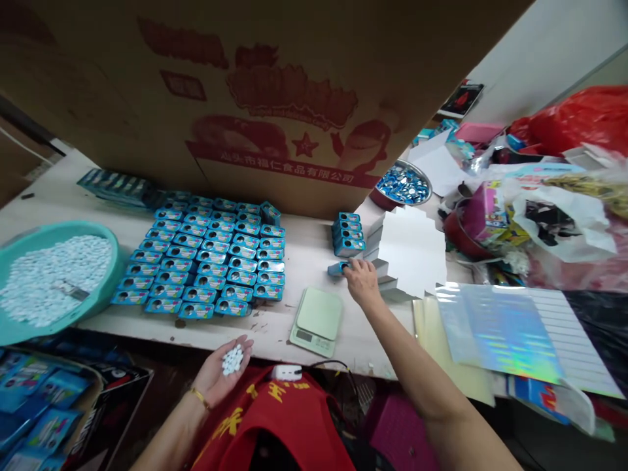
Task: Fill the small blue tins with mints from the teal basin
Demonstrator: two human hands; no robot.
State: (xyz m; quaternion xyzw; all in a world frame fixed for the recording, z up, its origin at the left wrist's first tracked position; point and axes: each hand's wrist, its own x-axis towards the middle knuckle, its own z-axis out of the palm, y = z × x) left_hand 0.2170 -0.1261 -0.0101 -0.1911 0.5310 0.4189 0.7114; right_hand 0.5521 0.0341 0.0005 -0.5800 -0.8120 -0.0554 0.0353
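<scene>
My left hand [212, 376] is palm up in front of the table edge, cupped under a small heap of white candy tablets [232, 359]. My right hand [362, 282] grips a small blue candy tin [335, 269] on the table, its fingers around the end nearest me. Just beyond it stand several more tins [349, 243] in a short row. A pale green kitchen scale [321, 311] sits between my hands with its plate bare. To the left, blue tins [210, 268] with round dark openings on top fill a large block of rows.
A turquoise basin [105, 291] of white tablets with a scoop is far left. A big cardboard box [275, 78] walls off the back. On the right are stacked white cards [412, 248], a bowl of metallic blue pieces [402, 183], shiny sheets [505, 333] and bags.
</scene>
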